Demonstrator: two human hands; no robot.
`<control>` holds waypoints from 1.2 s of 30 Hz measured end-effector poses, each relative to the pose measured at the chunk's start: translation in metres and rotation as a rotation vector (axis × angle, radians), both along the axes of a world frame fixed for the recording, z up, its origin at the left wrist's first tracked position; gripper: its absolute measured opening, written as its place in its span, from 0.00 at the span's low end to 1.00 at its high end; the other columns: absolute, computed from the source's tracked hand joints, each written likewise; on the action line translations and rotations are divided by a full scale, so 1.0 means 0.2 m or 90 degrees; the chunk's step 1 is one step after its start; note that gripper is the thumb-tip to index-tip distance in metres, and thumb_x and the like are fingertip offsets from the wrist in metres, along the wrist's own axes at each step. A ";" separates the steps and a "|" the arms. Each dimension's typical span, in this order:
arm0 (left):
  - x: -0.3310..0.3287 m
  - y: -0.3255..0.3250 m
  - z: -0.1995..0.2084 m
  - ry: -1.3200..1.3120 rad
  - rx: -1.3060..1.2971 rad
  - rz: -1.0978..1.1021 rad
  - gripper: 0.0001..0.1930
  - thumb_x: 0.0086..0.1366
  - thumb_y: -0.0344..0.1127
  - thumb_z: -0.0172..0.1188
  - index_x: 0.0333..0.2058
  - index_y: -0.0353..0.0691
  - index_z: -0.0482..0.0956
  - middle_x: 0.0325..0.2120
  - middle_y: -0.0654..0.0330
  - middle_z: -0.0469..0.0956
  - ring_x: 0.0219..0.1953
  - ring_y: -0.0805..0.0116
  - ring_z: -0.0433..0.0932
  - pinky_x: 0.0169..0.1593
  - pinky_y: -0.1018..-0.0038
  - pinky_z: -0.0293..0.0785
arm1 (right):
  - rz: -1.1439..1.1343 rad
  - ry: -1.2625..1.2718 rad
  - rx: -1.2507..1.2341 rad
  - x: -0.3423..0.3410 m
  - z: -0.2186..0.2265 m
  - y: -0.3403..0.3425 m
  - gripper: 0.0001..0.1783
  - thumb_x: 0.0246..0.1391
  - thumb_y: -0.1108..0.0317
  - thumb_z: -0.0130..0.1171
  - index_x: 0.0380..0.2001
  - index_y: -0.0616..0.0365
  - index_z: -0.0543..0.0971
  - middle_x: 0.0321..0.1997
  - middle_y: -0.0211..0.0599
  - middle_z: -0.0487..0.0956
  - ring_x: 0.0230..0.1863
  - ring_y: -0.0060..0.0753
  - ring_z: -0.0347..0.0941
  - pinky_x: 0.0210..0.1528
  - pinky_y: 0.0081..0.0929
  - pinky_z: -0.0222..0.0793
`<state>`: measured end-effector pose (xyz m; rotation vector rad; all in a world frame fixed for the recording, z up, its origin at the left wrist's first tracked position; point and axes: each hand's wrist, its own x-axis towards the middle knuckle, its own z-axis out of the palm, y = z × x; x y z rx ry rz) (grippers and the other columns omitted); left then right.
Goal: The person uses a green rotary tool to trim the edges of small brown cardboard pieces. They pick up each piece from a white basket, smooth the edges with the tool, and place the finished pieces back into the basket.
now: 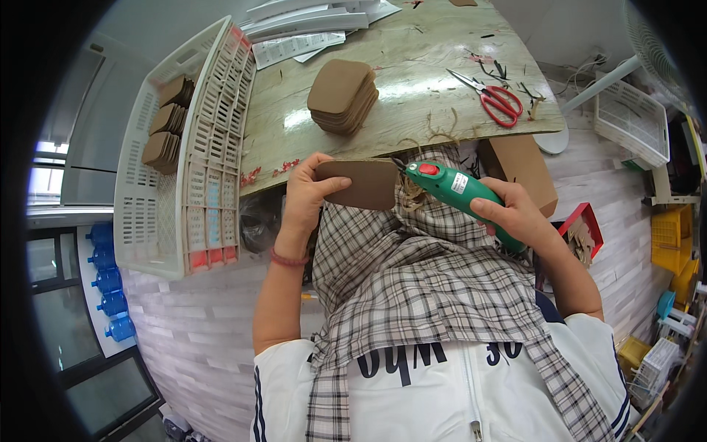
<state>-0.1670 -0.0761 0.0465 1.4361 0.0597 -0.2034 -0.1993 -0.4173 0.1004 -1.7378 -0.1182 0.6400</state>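
Observation:
My left hand (311,193) pinches a flat brown rounded-square piece (364,186), leather-like, with the thumb on top and the fingers behind. In my right hand (515,211) is a pair of green electric scissors (449,188) with a red switch. Its small dark tip meets the upper right corner of the brown piece; whether it is running I cannot tell. Thin tan strips (414,193) hang just below the tip, over my checked apron (412,283). Ahead on the table stands a stack of similar brown pieces (342,94).
Red-handled scissors (497,102) lie on the table (420,74) among dark scraps. White papers (309,33) are at its back left. A white plastic crate (210,162) with more brown stacks stands left. Right of me are a cardboard box (526,173) and a red box (589,221) with tan scraps.

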 end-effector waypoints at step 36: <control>-0.04 -0.07 0.04 0.070 0.054 -0.231 0.09 0.51 0.22 0.66 0.34 0.33 0.82 0.30 0.63 0.82 0.34 0.76 0.78 0.42 0.79 0.73 | 0.104 0.009 0.012 0.06 0.01 0.20 0.21 0.56 0.55 0.62 0.42 0.63 0.77 0.24 0.27 0.73 0.20 0.15 0.68 0.23 0.16 0.65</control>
